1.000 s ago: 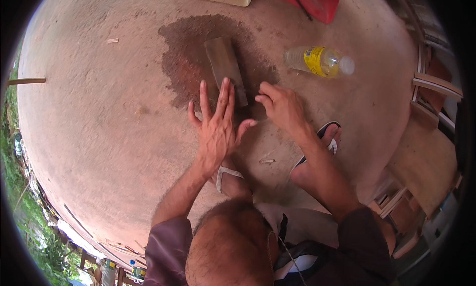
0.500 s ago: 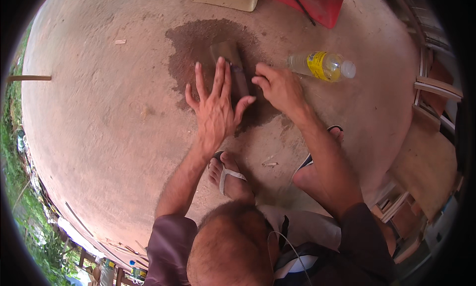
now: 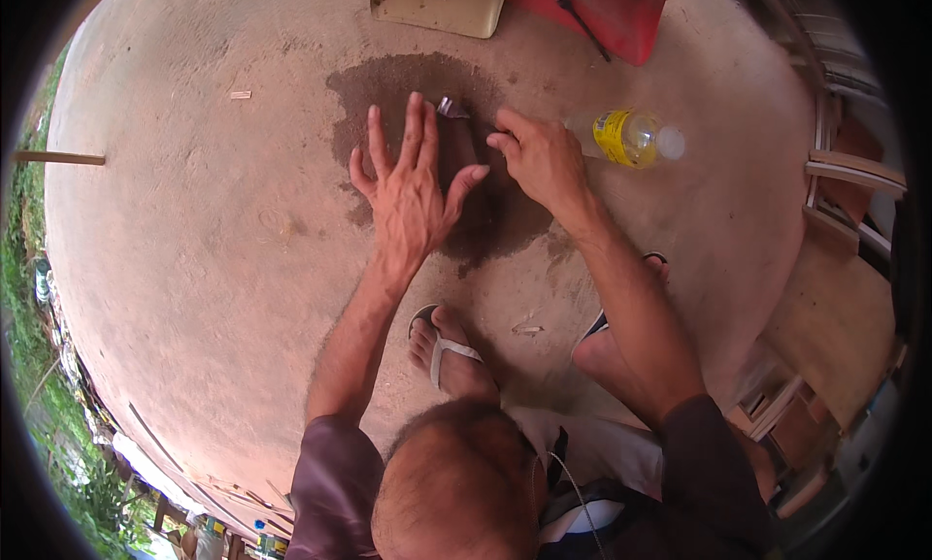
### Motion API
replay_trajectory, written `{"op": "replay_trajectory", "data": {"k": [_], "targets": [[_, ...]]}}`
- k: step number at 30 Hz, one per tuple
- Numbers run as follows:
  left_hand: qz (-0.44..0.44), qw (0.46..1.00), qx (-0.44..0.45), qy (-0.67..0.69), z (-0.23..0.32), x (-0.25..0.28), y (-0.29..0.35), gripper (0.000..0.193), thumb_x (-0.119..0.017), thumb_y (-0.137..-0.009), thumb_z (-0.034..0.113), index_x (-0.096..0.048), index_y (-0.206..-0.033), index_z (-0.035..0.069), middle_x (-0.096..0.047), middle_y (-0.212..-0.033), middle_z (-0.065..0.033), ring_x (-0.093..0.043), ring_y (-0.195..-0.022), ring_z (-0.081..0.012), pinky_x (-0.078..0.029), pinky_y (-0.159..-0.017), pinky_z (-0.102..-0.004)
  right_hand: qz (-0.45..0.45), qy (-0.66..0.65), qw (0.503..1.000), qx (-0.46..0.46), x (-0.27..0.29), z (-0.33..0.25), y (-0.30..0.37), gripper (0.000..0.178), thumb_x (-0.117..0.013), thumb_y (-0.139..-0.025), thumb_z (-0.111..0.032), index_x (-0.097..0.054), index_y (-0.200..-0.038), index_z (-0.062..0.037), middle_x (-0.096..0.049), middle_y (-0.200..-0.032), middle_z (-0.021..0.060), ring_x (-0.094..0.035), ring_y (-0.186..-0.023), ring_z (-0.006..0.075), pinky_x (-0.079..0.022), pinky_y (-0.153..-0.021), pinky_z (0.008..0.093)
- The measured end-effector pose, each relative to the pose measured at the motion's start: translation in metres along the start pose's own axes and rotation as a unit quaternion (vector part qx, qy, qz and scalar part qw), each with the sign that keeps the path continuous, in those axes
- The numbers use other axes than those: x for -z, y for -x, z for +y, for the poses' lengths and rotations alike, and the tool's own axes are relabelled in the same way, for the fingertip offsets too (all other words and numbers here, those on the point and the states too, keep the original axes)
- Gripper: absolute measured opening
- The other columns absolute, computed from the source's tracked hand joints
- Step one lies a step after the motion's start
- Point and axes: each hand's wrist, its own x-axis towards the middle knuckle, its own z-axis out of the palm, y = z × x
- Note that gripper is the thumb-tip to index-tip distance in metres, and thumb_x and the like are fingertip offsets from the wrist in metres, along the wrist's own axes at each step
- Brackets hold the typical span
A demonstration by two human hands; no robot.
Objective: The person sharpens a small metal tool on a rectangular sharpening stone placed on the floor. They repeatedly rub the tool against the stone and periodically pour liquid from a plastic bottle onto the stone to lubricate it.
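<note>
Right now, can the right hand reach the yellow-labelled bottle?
Probably yes: the bottle lies close beside the right hand with nothing visible between, though the curled fingers would need to open.

Cannot make out fully the dark block (image 3: 458,154) at upper centre, partly covered by the left hand (image 3: 408,193), nor identify the tiny shiny piece (image 3: 447,106) beside that hand. Cannot see inside the curled right hand (image 3: 544,162). Get only the near ends of a cream pan (image 3: 437,5) and a red pan (image 3: 626,18), cut off by the top edge.
</note>
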Motion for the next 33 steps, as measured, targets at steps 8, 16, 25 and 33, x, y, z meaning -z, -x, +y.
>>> {"op": "replay_trajectory", "data": {"k": [8,16,25,33], "targets": [[0.004,0.715,0.228,0.661,0.003,0.051,0.007,0.057,-0.093,-0.094,0.020,-0.070,-0.141,-0.002,-0.078,-0.127,-0.0131,-0.073,-0.111,-0.0159,-0.059,-0.096,-0.0330,-0.216,-0.540,0.785,-0.215,0.021,-0.044,0.061,0.024,-0.073,-0.110,-0.030,-0.067,-0.104,-0.0071,-0.073,-0.076,0.0031,-0.068,-0.060,0.0075,-0.044,-0.048,0.0227],[-0.036,0.670,0.281,0.687,0.009,0.076,0.011,0.027,-0.094,-0.092,0.015,-0.078,-0.105,-0.002,-0.079,-0.090,-0.0033,-0.070,-0.082,-0.0081,-0.056,-0.078,-0.0247,-0.235,-0.593,0.742,-0.207,0.033,-0.061,0.084,0.023,-0.069,-0.113,-0.028,-0.066,-0.104,-0.0073,-0.073,-0.076,0.0052,-0.066,-0.057,0.0091,-0.043,-0.047,0.0219],[-0.048,0.695,0.266,0.666,-0.002,0.067,0.001,0.031,-0.080,-0.106,0.032,-0.080,-0.098,0.002,-0.077,-0.084,-0.0032,-0.067,-0.074,-0.0084,-0.050,-0.071,-0.0250,-0.218,-0.566,0.766,-0.212,0.044,-0.065,0.087,0.023,-0.069,-0.113,-0.025,-0.063,-0.100,-0.0066,-0.066,-0.071,0.0010,-0.055,-0.055,0.0043,-0.044,-0.049,0.0214],[0.081,0.889,0.167,0.419,-0.029,0.031,0.016,0.032,-0.074,-0.108,0.027,-0.079,-0.131,0.004,-0.083,-0.117,-0.0108,-0.075,-0.109,-0.0242,-0.058,-0.097,-0.0356,-0.012,-0.136,0.990,-0.038,-0.007,0.002,0.087,0.010,-0.071,-0.105,-0.010,-0.062,-0.104,-0.0070,-0.071,-0.080,0.0138,-0.068,-0.067,0.0363,-0.053,-0.060,0.0455]]}}
